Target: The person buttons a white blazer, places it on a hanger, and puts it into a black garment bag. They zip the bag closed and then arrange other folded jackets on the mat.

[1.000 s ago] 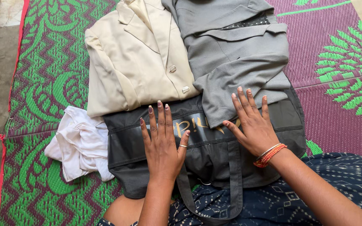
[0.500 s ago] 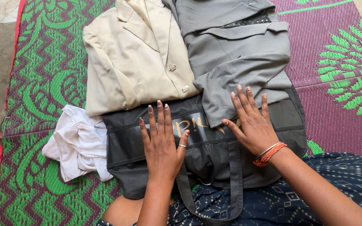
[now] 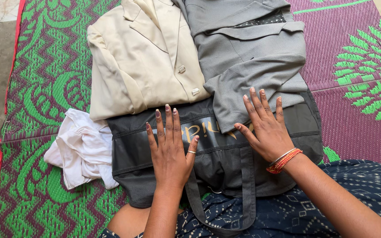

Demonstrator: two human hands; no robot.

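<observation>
Our left hand (image 3: 169,152) flat, fingers spread, palm down on dark grey bag (image 3: 225,169) — grasping nothing. Our right hand (image 3: 265,128) likewise open and flat, fingertips on hem of grey jacket (image 3: 248,57) overlapping bag's far edge. Bag strap (image 3: 248,194) loops toward lap. White cloth (image 3: 82,150) crumpled just left of bag. Beyond — cream jacket (image 3: 142,57) beside grey one, all on green-purple mat (image 3: 45,79).

I saw a dark grey bag (image 3: 221,163) with a paler band and golden lettering. One folded jacket (image 3: 142,57) was cream, the other jacket (image 3: 248,53) a finely textured grey. The crumpled cloth (image 3: 82,150) was white. The mat (image 3: 45,79) carried green and maroon zigzags with a red edge. Orange bangles (image 3: 283,161) ringed my right wrist.
</observation>
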